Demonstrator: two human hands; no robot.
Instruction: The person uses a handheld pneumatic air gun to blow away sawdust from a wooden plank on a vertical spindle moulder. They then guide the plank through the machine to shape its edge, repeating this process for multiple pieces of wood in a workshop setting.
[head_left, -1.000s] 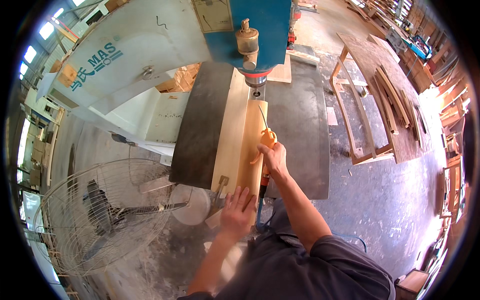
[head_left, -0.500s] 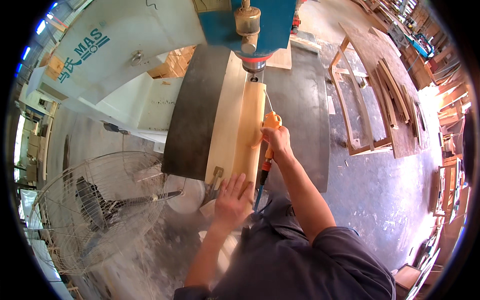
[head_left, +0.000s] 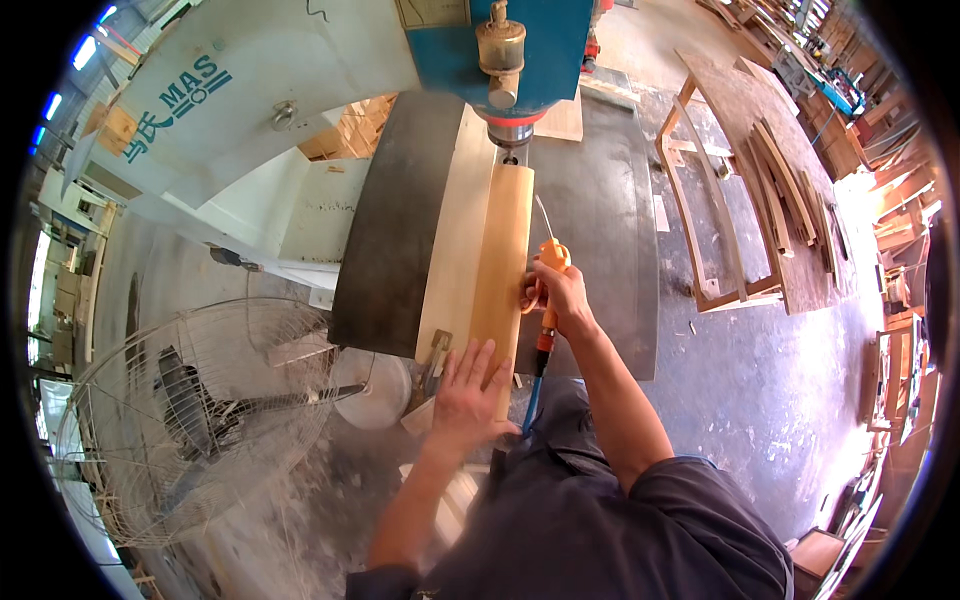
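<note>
A long yellowish wooden board lies lengthwise on the dark metal machine table, its far end just below the machine's spindle. Along its left side runs a paler wooden strip. My left hand rests on the board's near end, fingers spread flat over it. In my right hand is an orange air blow gun, gripped round its handle beside the board's right edge. Its thin metal nozzle points away from me, and a blue hose hangs from its lower end.
A large wire-caged fan stands at the lower left. The machine's pale body and blue head rise at the far side. On the right, a wooden workbench carries several narrow wooden strips.
My right hand has drawn the air blow gun slightly back toward me and to the right, away from the board. My left hand stays on the board's near end.
</note>
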